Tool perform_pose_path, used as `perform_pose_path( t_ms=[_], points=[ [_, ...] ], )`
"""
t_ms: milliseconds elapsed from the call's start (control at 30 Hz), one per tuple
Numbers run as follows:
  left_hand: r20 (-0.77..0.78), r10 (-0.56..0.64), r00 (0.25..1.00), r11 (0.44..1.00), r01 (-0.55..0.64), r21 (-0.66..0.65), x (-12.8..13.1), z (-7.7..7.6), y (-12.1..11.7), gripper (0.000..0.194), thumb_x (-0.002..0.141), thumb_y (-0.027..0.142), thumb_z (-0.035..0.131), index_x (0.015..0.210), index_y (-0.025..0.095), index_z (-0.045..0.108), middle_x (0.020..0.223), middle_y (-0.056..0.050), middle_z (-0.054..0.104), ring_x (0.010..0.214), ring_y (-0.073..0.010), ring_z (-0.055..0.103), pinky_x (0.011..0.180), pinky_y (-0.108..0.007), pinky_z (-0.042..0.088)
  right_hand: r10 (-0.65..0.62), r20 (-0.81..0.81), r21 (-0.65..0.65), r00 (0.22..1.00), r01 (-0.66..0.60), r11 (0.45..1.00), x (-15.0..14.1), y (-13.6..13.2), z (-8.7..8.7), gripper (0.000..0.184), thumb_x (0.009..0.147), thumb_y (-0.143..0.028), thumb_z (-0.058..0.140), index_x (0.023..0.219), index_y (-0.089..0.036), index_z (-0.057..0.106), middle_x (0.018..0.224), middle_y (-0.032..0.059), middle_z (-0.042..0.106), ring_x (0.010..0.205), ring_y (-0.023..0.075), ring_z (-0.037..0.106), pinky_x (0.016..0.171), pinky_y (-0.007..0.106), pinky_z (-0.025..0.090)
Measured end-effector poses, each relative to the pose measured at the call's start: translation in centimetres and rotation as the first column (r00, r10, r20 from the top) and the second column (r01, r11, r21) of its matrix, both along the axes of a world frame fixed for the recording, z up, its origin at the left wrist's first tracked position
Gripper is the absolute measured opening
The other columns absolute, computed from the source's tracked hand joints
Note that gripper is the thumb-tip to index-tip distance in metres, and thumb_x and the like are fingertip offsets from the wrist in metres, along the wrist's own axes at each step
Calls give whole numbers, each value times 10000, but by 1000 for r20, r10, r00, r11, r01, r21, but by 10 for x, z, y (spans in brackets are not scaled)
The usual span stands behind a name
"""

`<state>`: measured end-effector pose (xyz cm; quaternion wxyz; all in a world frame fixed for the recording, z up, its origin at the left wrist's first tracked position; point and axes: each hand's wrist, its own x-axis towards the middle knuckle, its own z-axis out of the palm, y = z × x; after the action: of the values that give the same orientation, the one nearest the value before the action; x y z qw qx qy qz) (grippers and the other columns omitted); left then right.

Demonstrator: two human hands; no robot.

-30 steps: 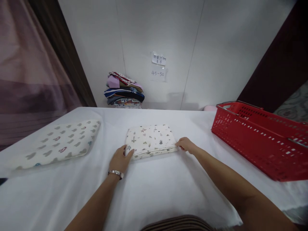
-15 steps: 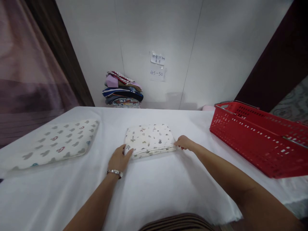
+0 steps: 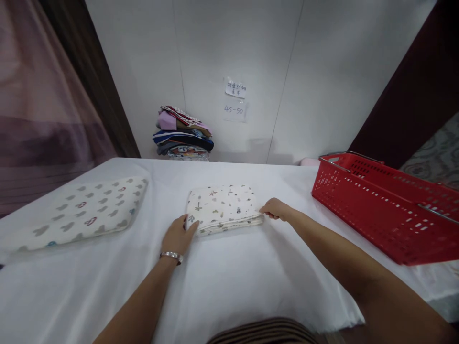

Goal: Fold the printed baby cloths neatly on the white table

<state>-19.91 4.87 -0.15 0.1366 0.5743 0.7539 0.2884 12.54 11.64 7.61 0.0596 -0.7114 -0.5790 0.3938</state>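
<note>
A folded white cloth (image 3: 222, 205) with small grey, brown and red prints lies flat in front of me, its layers showing along the near edge. My left hand (image 3: 178, 235), with a silver bracelet at the wrist, holds its near left corner; the thumb is along the front and the fingers are at the left side, partly hidden. At the near right corner, my right hand (image 3: 275, 209) is closed in a pinch on the upper layer, which is slightly lifted there.
To the left lies a larger folded white cloth (image 3: 96, 210) with grey rabbit-like prints. A red perforated basket (image 3: 373, 210) with metal handles stands at the right. Behind the white-covered table (image 3: 229, 286), folded fabrics (image 3: 182, 134) are stacked against the wall, near paper signs (image 3: 234, 110).
My right hand has risen very slightly, pulling the cloth's right corner up so the gap between layers is a little wider. My left hand stays in place.
</note>
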Motion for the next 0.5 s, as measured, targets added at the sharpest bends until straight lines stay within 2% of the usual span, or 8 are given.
perform_pose_path(
  t_ms=[267, 500],
  points=[
    [-6, -1, 1000, 1000, 1, 3, 0, -2, 0, 606, 754, 558, 446, 1206, 154, 474, 1121, -99, 567, 937, -226, 556, 824, -333, 433, -59, -28, -76, 998, 57, 995, 9, 2, -21, 259, 685, -241, 623, 504, -148, 464, 398, -11, 449, 316, 55, 320, 349, 196, 198],
    [-13, 4, 1000, 1000, -4, 1, 1, -1, 2, 601, 750, 560, 451, 1194, 156, 485, 1103, -103, 577, 939, -230, 559, 827, -334, 432, -87, -75, -114, 993, 78, 990, 8, 1, -21, 257, 699, -261, 650, 530, -134, 504, 415, 7, 483, 327, 63, 366, 340, 186, 216]
  ],
)
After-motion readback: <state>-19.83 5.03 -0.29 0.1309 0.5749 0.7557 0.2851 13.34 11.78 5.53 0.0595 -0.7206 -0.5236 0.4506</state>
